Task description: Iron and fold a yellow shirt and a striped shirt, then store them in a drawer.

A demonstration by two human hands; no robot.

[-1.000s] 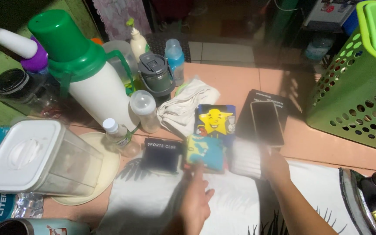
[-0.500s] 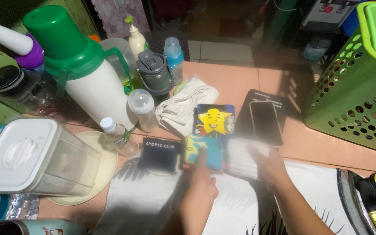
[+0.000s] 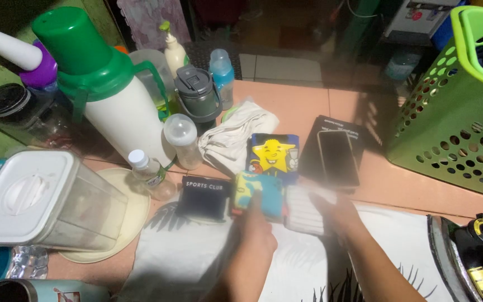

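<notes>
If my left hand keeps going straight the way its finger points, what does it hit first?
The left hand already rests a fingertip on the small blue-and-yellow folded cloth. Straight beyond it lies the blue folded cloth with a yellow star figure, probably next, though how far apart they sit is unclear.

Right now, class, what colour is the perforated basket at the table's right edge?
The perforated basket is bright lime green, seen clearly in the head view.

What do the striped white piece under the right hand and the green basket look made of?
The striped white piece, under the right hand, looks like soft folded fabric: matte and ribbed, though blurred. The green basket looks like rigid, slightly glossy moulded plastic with rows of punched holes.
</notes>
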